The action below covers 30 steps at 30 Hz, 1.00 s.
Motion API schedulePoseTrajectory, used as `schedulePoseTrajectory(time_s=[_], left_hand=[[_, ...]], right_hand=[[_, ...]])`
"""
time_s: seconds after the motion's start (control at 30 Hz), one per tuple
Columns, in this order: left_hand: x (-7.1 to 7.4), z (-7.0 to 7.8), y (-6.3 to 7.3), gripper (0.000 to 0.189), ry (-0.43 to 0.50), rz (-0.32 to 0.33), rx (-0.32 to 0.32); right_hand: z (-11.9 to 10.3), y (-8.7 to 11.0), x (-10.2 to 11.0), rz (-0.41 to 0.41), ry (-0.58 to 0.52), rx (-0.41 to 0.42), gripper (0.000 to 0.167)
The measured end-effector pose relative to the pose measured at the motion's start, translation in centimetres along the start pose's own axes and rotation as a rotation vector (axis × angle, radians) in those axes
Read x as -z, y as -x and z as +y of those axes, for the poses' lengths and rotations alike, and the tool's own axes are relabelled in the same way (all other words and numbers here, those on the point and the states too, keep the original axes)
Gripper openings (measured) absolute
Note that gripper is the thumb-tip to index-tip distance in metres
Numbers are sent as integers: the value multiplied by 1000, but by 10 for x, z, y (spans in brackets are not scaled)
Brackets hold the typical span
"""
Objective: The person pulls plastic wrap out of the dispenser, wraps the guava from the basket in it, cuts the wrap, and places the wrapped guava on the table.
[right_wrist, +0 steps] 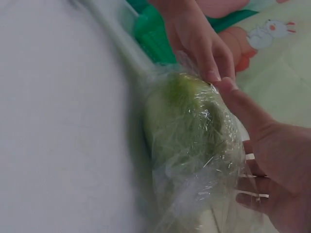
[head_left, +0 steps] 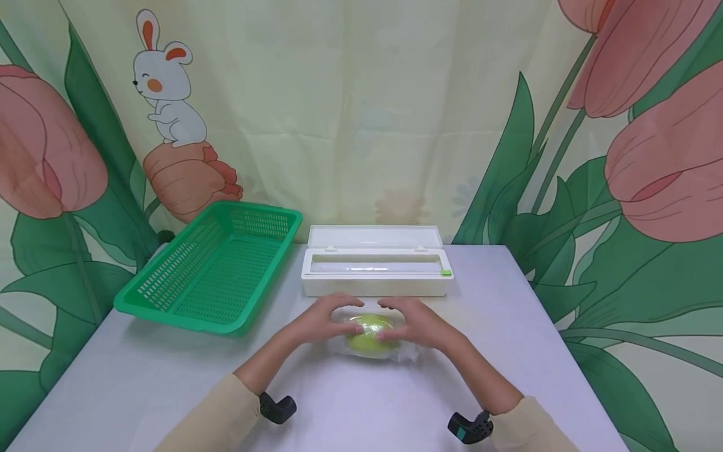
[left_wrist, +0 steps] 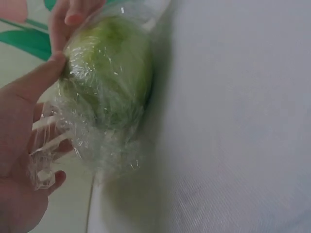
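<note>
A yellow-green oval fruit lies on the white table, wrapped in clear cling film that bunches loosely at both ends. My left hand arches over its left side, the thumb touching the top of the wrapped fruit. From the other side my right hand does likewise, its thumb also on the film. Both hands' other fingers spread behind the fruit without closing round it. The left wrist view shows crinkled film hanging before the left fingers. In the right wrist view the thumb tips meet beside the fruit.
Just behind the hands stands a white cling film dispenser, its lid up and a roll inside. A green plastic basket sits at the back left. A printed curtain hangs behind the table.
</note>
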<state>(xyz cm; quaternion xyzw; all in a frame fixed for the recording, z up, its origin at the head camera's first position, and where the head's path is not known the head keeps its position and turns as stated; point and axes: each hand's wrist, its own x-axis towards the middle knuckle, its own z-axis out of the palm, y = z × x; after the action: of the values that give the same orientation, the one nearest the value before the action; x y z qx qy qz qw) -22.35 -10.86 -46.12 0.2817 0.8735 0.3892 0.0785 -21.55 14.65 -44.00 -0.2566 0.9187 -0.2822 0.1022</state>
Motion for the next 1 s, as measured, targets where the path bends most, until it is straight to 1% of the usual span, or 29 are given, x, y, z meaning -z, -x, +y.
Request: schedulePoseTrajectory(time_s=[0.1,0.23,0.33,0.4,0.53,0.63,0.73,0.8,0.87,0.93,1.0], left_hand=[[-1,1,-1,52,7,-23,-11],[-2,3,-3,49,-7,-43,-30],[-2,5,-3,53,-6,-27,-26],[-2,6,-2,56,10,10,-2],[-2,3,-1,63,91,134,55],[-2,-1,-1,69,189,220,108],[-3,-3,-3,74,319,272,169],[-4,-3,-4,77,397,273,183],[-4,-2,-6,79,473,243,186],[-5,-1,-8,79,522,204,168],[-5,2,-9,79,543,177,143]], right_hand=[[-2,-3,-1,-45,58,27,81],[-2,-3,-3,-108,86,56,75],[-2,-1,-5,-135,63,61,67],[0,0,-7,-128,53,62,63],[5,5,-12,-59,-6,29,63],[8,8,-14,38,-78,-15,67],[9,9,-14,154,-154,-39,70],[8,9,-14,225,-207,-40,71],[7,8,-14,279,-260,-23,70],[5,7,-15,312,-302,8,69],[3,6,-16,326,-334,39,69]])
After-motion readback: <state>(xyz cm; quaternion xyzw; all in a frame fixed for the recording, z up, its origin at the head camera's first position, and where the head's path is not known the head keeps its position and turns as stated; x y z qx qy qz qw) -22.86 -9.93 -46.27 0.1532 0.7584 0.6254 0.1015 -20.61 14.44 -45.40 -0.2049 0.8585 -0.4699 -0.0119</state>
